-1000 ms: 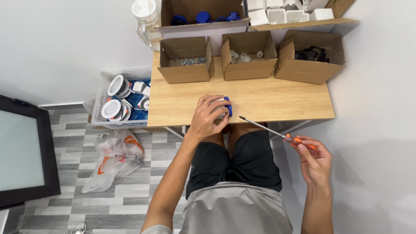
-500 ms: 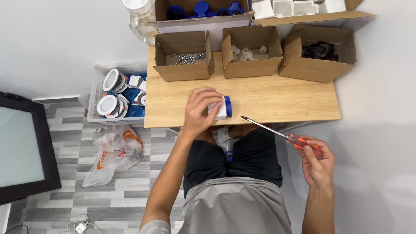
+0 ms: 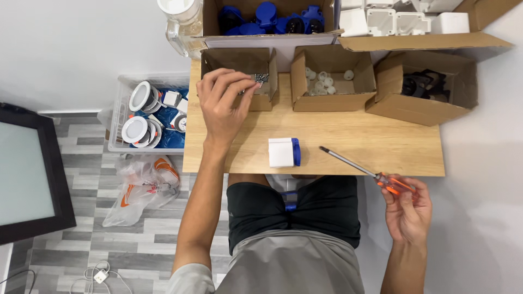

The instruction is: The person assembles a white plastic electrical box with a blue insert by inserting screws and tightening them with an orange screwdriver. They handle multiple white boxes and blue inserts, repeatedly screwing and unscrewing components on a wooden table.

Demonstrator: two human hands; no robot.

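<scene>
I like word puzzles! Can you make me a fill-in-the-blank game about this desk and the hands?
1. The right hand holds a ____ with an orange handle.
2. The left hand reaches into the ____ of the three small cardboard boxes.
3. The white block on the wooden desk has a ____ side.

Missing words: screwdriver; leftmost; blue

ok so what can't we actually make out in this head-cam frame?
- Left hand covers most of the small screw box: whether its fingers pinch a screw is hidden.
- Blue parts box and white parts tray: cut off by the top edge.
- Right hand wraps the screwdriver handle; the tip is too small to tell its type.
- White and blue block: only its top shows.
</scene>
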